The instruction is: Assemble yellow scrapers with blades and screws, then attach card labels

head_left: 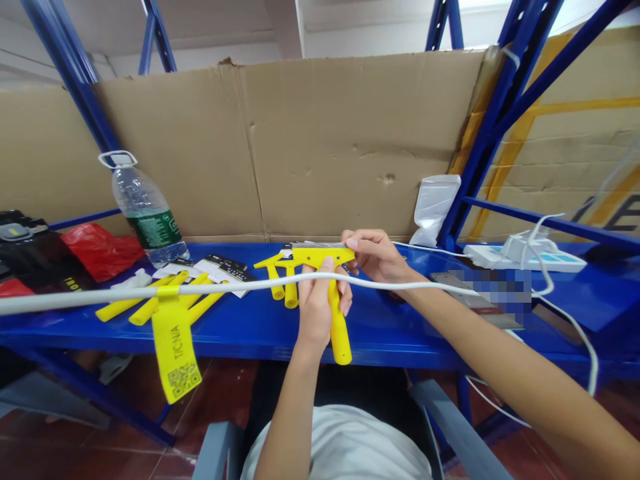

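A yellow scraper [340, 337] with a T-shaped head and a thin metal blade [320, 245] along its top is held over the front of the blue table. My left hand [316, 310] is closed around the neck of the scraper, thumb on its face, and the handle hangs down below. With fingers pinched together, my right hand [377, 255] grips the right end of the head and blade. Just left of my hands lie more yellow scrapers [291, 290]. A white cable [250, 287] crosses in front of my left hand and right forearm.
Further left, yellow handles [150, 307] lie by printed cards [220, 267]. A water bottle [153, 220], red bag [100, 243] and black bag [40, 260] stand behind. A power strip [540, 257] sits right. Cardboard [350, 147] closes the back; a yellow tag [175, 353] hangs from the cable.
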Demonstrator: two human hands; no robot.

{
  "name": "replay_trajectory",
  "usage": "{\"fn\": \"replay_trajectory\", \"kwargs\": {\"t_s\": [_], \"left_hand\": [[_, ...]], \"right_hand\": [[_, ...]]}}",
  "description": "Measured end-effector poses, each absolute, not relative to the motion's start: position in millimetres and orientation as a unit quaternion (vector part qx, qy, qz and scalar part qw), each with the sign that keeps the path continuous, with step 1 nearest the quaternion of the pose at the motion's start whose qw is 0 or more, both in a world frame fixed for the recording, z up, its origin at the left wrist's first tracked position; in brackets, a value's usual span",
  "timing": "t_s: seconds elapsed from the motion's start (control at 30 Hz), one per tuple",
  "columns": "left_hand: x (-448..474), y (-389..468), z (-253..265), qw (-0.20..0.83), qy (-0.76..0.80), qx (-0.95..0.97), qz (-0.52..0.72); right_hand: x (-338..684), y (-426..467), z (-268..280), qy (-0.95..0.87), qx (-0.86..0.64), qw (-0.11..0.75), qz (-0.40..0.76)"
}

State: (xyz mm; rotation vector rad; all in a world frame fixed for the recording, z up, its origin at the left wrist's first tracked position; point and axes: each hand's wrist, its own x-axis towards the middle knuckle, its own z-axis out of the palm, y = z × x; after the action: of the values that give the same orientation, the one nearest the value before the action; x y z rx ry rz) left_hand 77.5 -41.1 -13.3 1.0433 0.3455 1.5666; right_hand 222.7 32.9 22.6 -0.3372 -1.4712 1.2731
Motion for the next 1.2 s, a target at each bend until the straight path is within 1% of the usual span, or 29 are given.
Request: {"fn": "replay_trajectory", "kwargs": {"t_s": [0.23, 0.8, 0.97, 1.03, 1.07, 1.1, 1.13, 1.2], "left_hand": [[77, -41, -13, 0.569, 0.150, 0.456, 0.667], [77, -40, -14, 0.573, 0.139, 0.459, 0.664], [74, -38, -16, 0.566, 0.135, 0.454, 0.674], [71, -36, -17, 0.561, 0.125, 0.450, 0.683], [69, -34, -17, 0.558, 0.120, 0.448, 0.688], [68, -33, -18, 0.555, 0.115, 0.446, 0.693], [66, -32, -18, 0.551, 0.110, 0.444, 0.698], [63, -31, -19, 0.543, 0.104, 0.438, 0.709]], "right_hand": [[226, 36, 21, -0.636, -0.145, 0.562, 0.508], [228, 36, 22, -0.656, -0.119, 0.551, 0.502], [231, 42, 22, -0.655, -0.168, 0.562, 0.476], [237, 51, 21, -0.669, -0.228, 0.566, 0.424], [241, 57, 20, -0.690, -0.271, 0.559, 0.371], [246, 62, 20, -0.725, -0.324, 0.530, 0.298], [252, 68, 19, -0.759, -0.376, 0.485, 0.215], [263, 77, 18, -0.819, -0.460, 0.338, 0.055]]}}
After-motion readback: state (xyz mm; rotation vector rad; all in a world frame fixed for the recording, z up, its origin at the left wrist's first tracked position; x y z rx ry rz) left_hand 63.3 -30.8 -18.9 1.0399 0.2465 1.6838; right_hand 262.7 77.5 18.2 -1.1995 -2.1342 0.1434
